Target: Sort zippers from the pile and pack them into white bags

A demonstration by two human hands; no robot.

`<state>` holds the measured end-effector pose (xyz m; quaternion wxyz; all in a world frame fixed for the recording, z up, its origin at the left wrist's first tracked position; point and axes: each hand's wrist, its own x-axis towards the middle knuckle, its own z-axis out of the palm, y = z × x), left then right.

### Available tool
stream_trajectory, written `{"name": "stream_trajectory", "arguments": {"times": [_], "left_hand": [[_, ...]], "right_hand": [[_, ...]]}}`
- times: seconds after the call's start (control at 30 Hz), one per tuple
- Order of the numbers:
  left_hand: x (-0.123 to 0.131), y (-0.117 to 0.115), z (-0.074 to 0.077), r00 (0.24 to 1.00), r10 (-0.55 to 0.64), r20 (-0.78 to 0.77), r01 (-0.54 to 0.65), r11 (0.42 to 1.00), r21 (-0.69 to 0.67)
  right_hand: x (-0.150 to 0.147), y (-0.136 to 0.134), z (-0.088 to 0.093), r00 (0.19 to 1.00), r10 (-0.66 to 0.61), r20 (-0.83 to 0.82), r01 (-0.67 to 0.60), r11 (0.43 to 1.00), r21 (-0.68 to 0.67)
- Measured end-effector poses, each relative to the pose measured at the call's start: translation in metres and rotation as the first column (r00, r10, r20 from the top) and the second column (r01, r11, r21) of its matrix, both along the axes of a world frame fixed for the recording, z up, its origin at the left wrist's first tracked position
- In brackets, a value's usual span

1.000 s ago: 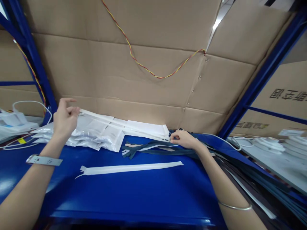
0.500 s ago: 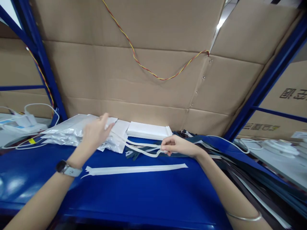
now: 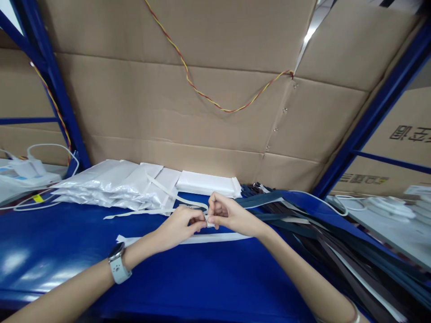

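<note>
My left hand and my right hand meet above the blue table top, their fingertips pinching a thin white zipper between them. One stretch of it runs back over the bags, and another trails left along the table. A second white zipper lies flat on the table, partly hidden under my hands. Behind them sit a stack of white plastic bags and a flat white packet.
A heap of dark zippers spreads off the table's right side. Cardboard sheets with a red-and-yellow wire cover the back, between blue rack uprights. White cables and white items lie at both sides.
My left hand has left the bags and moved right to join my right hand. Both now pinch the white zipper, which was held by my right hand alone.
</note>
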<state>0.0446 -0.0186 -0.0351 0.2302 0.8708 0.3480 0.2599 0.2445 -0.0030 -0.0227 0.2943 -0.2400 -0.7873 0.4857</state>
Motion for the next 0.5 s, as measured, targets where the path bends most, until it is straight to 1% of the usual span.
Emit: {"name": "stream_trajectory", "arguments": {"times": [0.07, 0.13, 0.23, 0.3, 0.37, 0.43, 0.47, 0.5], "left_hand": [[0.0, 0.0, 0.0, 0.999, -0.004, -0.048, 0.008, 0.997, 0.073], [0.001, 0.0, -0.002, 0.991, -0.016, -0.133, 0.042, 0.98, 0.196], [0.002, 0.002, -0.004, 0.961, -0.005, -0.275, 0.109, 0.925, 0.365], [-0.003, 0.007, -0.001, 0.944, 0.031, -0.327, 0.116, 0.9, 0.42], [-0.018, 0.017, 0.007, 0.934, 0.063, -0.351, 0.096, 0.903, 0.419], [-0.043, 0.03, 0.02, 0.926, 0.101, -0.364, 0.05, 0.922, 0.383], [-0.057, 0.037, 0.027, 0.919, 0.138, -0.371, 0.01, 0.929, 0.371], [-0.072, 0.043, 0.034, 0.906, 0.202, -0.371, -0.057, 0.929, 0.366]], "right_hand": [[0.001, -0.001, 0.003, 0.998, -0.014, 0.053, 0.011, 0.998, 0.06], [0.003, -0.003, 0.008, 0.987, -0.043, 0.156, 0.015, 0.984, 0.175], [0.01, -0.007, 0.021, 0.945, -0.117, 0.305, -0.001, 0.933, 0.359], [0.021, -0.007, 0.032, 0.921, -0.175, 0.348, 0.013, 0.907, 0.421], [0.039, -0.003, 0.043, 0.901, -0.251, 0.353, 0.077, 0.894, 0.441], [0.065, 0.004, 0.051, 0.875, -0.351, 0.333, 0.19, 0.882, 0.431], [0.081, 0.009, 0.054, 0.857, -0.401, 0.322, 0.254, 0.874, 0.414], [0.096, 0.014, 0.056, 0.837, -0.447, 0.315, 0.315, 0.865, 0.391]]}}
